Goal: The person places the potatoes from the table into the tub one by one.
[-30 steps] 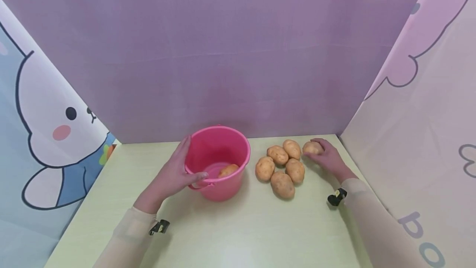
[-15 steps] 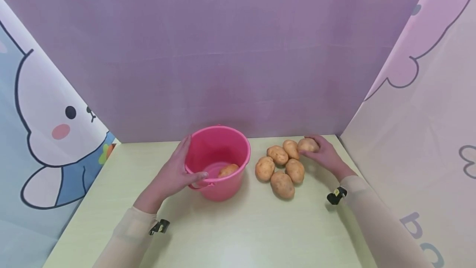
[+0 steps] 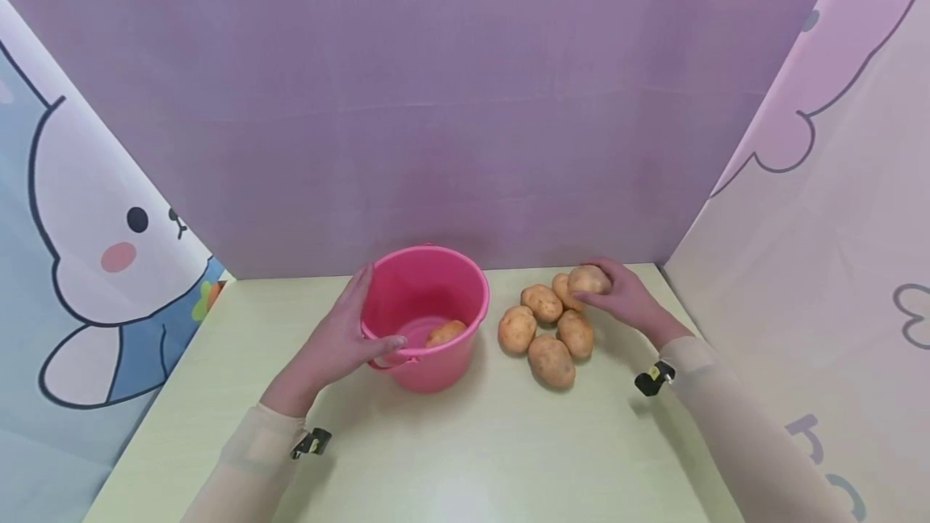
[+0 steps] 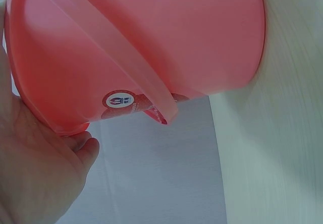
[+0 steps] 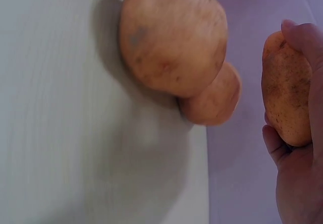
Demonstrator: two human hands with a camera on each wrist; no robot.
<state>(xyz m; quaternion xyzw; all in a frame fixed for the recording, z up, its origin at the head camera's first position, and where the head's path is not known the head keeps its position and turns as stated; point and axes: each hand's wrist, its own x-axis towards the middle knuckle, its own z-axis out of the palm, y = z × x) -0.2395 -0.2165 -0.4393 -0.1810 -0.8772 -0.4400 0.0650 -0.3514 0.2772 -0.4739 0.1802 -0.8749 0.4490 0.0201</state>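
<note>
A pink bucket [image 3: 436, 370] with a swing handle [image 4: 121, 52] stands on the table, one potato [image 3: 445, 334] lying inside. My left hand [image 3: 334, 349] holds its rim at the left, thumb reaching over the near edge and fingers along the side. To the right, my right hand [image 3: 630, 297] grips another potato [image 3: 587, 280] between thumb and fingers; the right wrist view shows this potato [image 5: 286, 90] raised off the table. It overlaps the rearmost of several loose potatoes [image 3: 551, 361] grouped beside the bucket.
The pale table [image 3: 465, 458] runs back to a purple cloth wall [image 3: 465, 103]. Printed panels stand at both sides, a rabbit panel [image 3: 109, 265] on the left and a pink-and-cream panel [image 3: 821, 265] on the right.
My right hand has lifted the potato and moved it left, over the back of the loose potatoes. The left hand and the bucket have stayed put.
</note>
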